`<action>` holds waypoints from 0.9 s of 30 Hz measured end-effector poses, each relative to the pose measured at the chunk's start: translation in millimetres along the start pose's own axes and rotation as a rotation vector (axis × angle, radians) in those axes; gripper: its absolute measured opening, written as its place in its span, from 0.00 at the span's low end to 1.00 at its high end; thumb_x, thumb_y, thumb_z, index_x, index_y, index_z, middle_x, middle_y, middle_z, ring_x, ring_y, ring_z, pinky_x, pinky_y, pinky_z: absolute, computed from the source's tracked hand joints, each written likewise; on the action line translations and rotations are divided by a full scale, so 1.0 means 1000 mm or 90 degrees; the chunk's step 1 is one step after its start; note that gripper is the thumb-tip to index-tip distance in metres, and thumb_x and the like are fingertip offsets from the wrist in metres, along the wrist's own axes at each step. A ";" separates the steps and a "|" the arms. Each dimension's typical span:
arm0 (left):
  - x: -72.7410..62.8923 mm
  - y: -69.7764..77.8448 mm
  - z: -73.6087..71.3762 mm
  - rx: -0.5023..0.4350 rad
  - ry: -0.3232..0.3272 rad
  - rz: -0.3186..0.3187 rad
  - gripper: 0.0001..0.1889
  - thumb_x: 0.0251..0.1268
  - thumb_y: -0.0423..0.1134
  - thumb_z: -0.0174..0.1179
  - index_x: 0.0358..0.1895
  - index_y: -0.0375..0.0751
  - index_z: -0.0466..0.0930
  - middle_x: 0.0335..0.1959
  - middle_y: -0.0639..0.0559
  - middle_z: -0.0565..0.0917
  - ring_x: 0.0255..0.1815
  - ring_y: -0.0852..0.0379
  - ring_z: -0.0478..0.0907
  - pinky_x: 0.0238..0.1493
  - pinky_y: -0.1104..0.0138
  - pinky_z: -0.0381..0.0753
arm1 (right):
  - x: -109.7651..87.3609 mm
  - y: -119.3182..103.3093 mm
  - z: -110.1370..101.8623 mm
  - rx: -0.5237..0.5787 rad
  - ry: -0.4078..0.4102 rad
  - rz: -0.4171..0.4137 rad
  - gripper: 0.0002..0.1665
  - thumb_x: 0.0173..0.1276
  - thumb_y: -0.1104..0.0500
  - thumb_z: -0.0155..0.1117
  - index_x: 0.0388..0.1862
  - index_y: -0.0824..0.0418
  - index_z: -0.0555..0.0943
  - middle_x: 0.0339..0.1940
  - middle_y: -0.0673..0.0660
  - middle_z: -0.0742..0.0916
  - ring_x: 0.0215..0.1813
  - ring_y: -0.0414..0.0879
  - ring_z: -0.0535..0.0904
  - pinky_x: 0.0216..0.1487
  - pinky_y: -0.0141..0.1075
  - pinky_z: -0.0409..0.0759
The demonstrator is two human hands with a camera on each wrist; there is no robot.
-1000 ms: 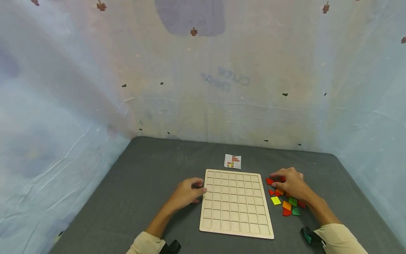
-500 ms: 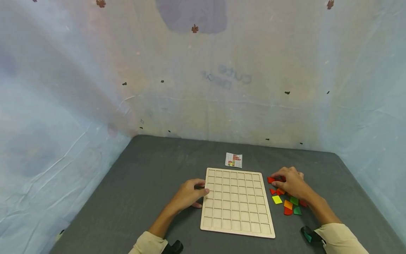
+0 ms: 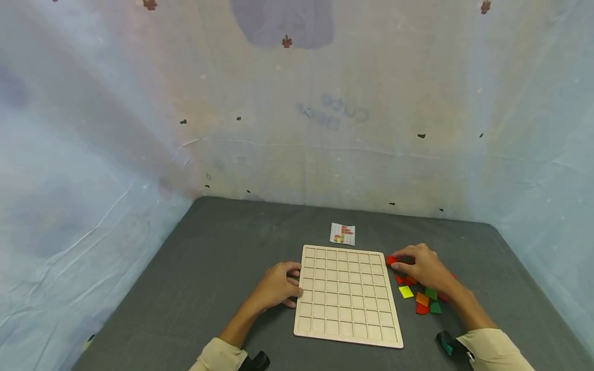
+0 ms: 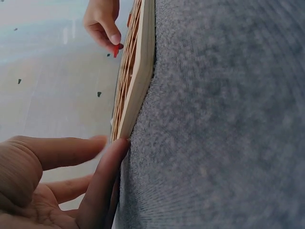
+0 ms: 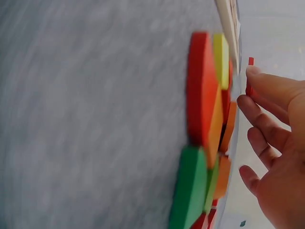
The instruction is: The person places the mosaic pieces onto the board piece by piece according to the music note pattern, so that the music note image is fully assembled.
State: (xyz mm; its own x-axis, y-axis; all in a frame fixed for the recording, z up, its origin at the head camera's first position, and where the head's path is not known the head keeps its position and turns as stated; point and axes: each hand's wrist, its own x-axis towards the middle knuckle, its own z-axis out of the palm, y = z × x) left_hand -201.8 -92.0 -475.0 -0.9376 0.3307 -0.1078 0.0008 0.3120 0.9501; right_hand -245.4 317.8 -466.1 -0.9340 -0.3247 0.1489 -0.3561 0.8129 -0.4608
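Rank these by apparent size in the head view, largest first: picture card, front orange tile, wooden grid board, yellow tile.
1. Wooden grid board
2. Picture card
3. Yellow tile and front orange tile: too alike to rank.

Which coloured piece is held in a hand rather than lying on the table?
The red piece pinched by the right hand, near the far right corner of the board; the other visible pieces, some also red, lie on the table.
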 end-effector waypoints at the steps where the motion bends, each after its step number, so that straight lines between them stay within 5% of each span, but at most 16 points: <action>1: 0.000 0.000 0.000 0.001 -0.003 -0.001 0.37 0.57 0.22 0.70 0.73 0.26 0.72 0.57 0.35 0.77 0.46 0.49 0.86 0.28 0.59 0.93 | 0.001 -0.002 0.001 0.001 0.001 0.000 0.17 0.72 0.52 0.75 0.54 0.60 0.91 0.49 0.57 0.91 0.54 0.57 0.76 0.53 0.62 0.71; 15: -0.004 0.001 0.000 0.004 -0.003 0.008 0.38 0.53 0.18 0.70 0.72 0.25 0.73 0.55 0.37 0.77 0.45 0.49 0.81 0.26 0.59 0.92 | 0.018 -0.027 0.010 0.045 -0.009 -0.012 0.19 0.74 0.49 0.73 0.56 0.58 0.90 0.51 0.54 0.90 0.58 0.58 0.78 0.58 0.63 0.79; 27: -0.004 0.000 -0.001 0.000 -0.015 0.001 0.38 0.55 0.18 0.69 0.73 0.25 0.71 0.57 0.37 0.78 0.48 0.48 0.82 0.27 0.58 0.93 | 0.036 -0.052 0.020 0.104 -0.044 -0.051 0.18 0.76 0.51 0.71 0.58 0.60 0.89 0.51 0.55 0.88 0.53 0.52 0.81 0.50 0.49 0.84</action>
State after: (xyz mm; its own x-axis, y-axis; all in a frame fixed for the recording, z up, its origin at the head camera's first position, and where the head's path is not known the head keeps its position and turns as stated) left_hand -198.1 -94.7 -474.1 -0.9291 0.3523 -0.1125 0.0026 0.3106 0.9505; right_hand -260.0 254.2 -454.7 -0.8965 -0.4226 0.1327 -0.4148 0.6958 -0.5864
